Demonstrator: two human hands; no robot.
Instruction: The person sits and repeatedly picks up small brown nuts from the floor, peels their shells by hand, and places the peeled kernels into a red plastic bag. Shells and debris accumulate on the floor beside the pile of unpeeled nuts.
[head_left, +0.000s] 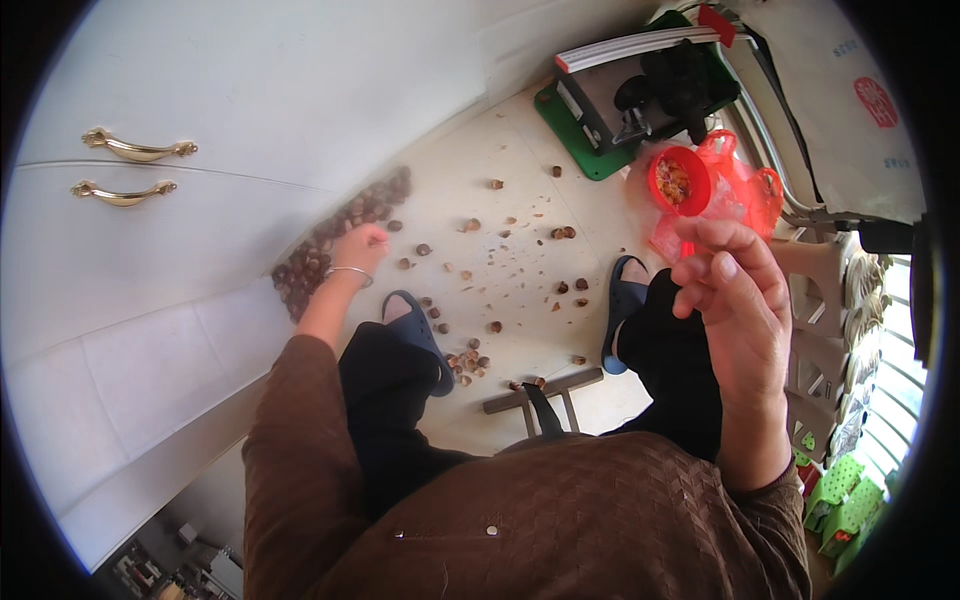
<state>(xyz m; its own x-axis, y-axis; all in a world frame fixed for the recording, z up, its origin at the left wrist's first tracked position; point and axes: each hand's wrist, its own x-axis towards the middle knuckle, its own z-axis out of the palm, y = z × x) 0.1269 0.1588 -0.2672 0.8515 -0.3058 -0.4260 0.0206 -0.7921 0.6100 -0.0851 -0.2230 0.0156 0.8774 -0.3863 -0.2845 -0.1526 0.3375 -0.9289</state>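
Note:
My left hand (362, 247), with a bracelet at the wrist, reaches to the edge of a heap of brown chestnuts (296, 279) against the white cabinet. Its fingers are curled and blurred, so whether a nut is between them is unclear. Raised on the other side is my right hand (739, 304), fingers bent and apart, with nothing visible in it. Beyond that hand, a red bowl (703, 180) of yellow-orange pieces sits among red plastic bags (763, 199). Loose chestnuts (423, 250) and shell fragments (504, 253) are scattered over the floor between my feet.
A white cabinet (247, 67) with gold handles (139, 147) borders the left. At the back right, a green tray (574, 135) bears a dark box and black items. Beige plastic racks (814, 322) stand at the right. A wooden stool part (547, 391) shows below me.

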